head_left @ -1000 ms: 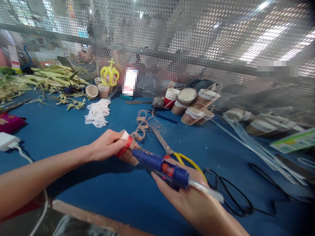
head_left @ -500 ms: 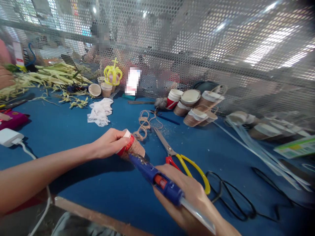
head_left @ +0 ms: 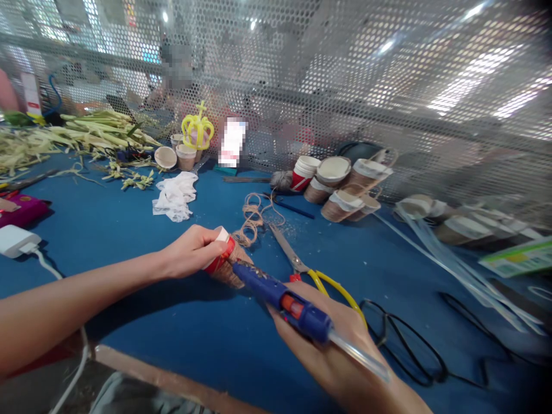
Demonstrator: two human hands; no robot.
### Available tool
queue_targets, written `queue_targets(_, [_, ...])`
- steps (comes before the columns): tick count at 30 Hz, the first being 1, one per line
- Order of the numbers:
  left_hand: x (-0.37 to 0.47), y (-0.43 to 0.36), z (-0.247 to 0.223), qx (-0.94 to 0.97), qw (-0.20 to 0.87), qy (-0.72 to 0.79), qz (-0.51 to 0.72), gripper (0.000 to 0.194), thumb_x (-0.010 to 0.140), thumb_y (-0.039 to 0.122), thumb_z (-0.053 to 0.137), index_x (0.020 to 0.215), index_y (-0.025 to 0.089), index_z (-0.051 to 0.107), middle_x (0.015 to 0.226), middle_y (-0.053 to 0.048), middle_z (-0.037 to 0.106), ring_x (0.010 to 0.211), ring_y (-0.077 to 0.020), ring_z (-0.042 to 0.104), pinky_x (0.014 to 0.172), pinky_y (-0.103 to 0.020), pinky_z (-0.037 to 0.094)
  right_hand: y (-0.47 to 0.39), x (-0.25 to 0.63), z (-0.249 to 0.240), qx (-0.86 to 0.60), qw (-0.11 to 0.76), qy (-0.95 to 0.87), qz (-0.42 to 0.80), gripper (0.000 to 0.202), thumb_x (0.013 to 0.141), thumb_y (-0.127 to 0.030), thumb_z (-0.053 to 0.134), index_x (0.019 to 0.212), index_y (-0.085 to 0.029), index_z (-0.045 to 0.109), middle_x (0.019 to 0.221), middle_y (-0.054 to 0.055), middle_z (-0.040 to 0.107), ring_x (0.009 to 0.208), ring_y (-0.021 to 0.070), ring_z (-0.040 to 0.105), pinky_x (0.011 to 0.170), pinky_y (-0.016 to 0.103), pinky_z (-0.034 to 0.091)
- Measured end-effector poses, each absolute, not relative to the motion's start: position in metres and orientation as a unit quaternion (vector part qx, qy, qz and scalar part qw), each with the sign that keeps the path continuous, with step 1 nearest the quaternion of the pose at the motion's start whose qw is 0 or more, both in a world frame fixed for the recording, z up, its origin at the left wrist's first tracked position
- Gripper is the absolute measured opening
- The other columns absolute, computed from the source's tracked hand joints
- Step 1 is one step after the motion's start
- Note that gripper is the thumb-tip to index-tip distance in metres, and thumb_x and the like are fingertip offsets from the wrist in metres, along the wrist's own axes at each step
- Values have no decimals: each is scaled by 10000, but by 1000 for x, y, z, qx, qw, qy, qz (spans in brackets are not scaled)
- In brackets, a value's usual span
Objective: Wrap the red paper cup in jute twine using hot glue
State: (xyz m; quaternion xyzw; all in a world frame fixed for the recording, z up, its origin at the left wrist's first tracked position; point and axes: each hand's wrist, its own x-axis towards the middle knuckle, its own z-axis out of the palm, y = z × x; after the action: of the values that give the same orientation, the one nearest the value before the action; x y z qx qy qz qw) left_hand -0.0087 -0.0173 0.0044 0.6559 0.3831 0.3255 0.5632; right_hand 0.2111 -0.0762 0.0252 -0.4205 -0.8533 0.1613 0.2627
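My left hand [head_left: 196, 250] grips the rim of a red paper cup [head_left: 227, 251], tilted on its side, its lower part wound with brown twine. Loose coils of twine [head_left: 252, 218] lie just beyond the cup. Wrapped in my right hand [head_left: 332, 322] is a blue glue gun [head_left: 276, 287], a clear glue stick [head_left: 360, 356] jutting from its back end. The gun's nozzle is at the side of the cup, by the edge of the wound twine; whether it touches, I cannot tell. Scissors [head_left: 297, 259] with yellow and red handles lie beyond my right hand, which partly covers them.
Twine-wrapped cups [head_left: 342, 204] stand at the back right, near clear glue sticks [head_left: 457, 259]. A black cord [head_left: 409, 345] loops at the right. White cloth [head_left: 176, 195], a yellow crown [head_left: 198, 129] and husks [head_left: 95, 132] sit at the left. A perforated metal screen [head_left: 280, 75] closes the back.
The glue gun's nozzle has shifted slightly right and up along the cup, and my right hand has moved right with it. My left hand stays in place holding the cup.
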Motion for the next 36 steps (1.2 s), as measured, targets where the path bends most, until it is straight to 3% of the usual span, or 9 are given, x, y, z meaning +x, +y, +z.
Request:
queue_targets(5, [-10, -17, 2, 681, 526, 401, 314, 338, 808, 327, 431, 887, 104, 672, 777, -46, 666, 721, -157, 588, 651, -240, 470, -72, 211, 24, -474, 262, -826, 154, 71, 777, -211, 506, 710, -204, 526, 592, -27, 560, 482, 106, 508, 463, 214, 418])
queue_targets(12, [-11, -18, 4, 713, 473, 417, 306, 327, 812, 299, 398, 759, 98, 651, 651, -5, 589, 587, -110, 496, 514, -175, 399, -64, 209, 28, -511, 272, -796, 175, 92, 773, -246, 522, 696, -202, 547, 610, -16, 602, 524, 126, 536, 481, 226, 424])
queue_targets(18, [-12, -18, 1, 740, 445, 409, 296, 347, 802, 291, 366, 708, 76, 621, 585, 4, 517, 549, -106, 449, 519, -193, 385, -53, 207, 31, -551, 271, -746, 259, 187, 742, -267, 517, 573, -190, 522, 435, -24, 534, 383, 118, 495, 414, 238, 408])
queue_targets(21, [-13, -18, 0, 756, 435, 390, 296, 341, 809, 284, 351, 676, 83, 592, 592, 9, 485, 559, -99, 424, 519, -185, 364, -46, 212, 39, -559, 263, -697, 363, 192, 758, -306, 514, 635, -168, 564, 358, -62, 467, 310, 91, 444, 384, 219, 391])
queue_targets(23, [-13, -17, 1, 764, 432, 380, 293, 331, 806, 279, 352, 639, 87, 564, 585, 15, 454, 552, -92, 394, 505, -177, 341, -37, 219, 45, -548, 294, -647, 441, 167, 747, -304, 539, 673, -159, 577, 366, -74, 457, 317, 70, 416, 383, 199, 361])
queue_targets(25, [-13, -17, 2, 771, 427, 372, 290, 320, 800, 272, 356, 605, 92, 534, 571, 21, 420, 538, -84, 360, 485, -171, 315, -25, 229, 48, -559, 339, -605, 454, 186, 723, -282, 575, 589, -156, 550, 382, -62, 473, 341, 60, 405, 381, 191, 327])
queue_targets(29, [-13, -17, 3, 784, 422, 353, 289, 302, 798, 264, 357, 612, 95, 524, 582, 20, 405, 548, -85, 343, 487, -171, 308, 8, 251, 42, -633, 388, -542, 393, 121, 680, -215, 634, 610, -144, 566, 572, 1, 595, 499, 91, 525, 487, 210, 400])
queue_targets(32, [-13, -17, 4, 791, 415, 347, 285, 313, 799, 267, 353, 613, 92, 532, 574, 20, 397, 548, -88, 338, 490, -176, 313, 30, 262, 27, -676, 368, -524, 364, 171, 758, -252, 586, 648, -121, 572, 661, 33, 603, 562, 102, 546, 552, 235, 439])
queue_targets(36, [-13, -19, 6, 808, 390, 339, 282, 327, 797, 272, 346, 614, 88, 546, 562, 17, 403, 542, -92, 343, 482, -178, 312, 49, 266, 8, -724, 313, -509, 346, 249, 851, -289, 488, 1050, -145, 533, 1037, 67, 567, 847, 166, 575, 717, 356, 484])
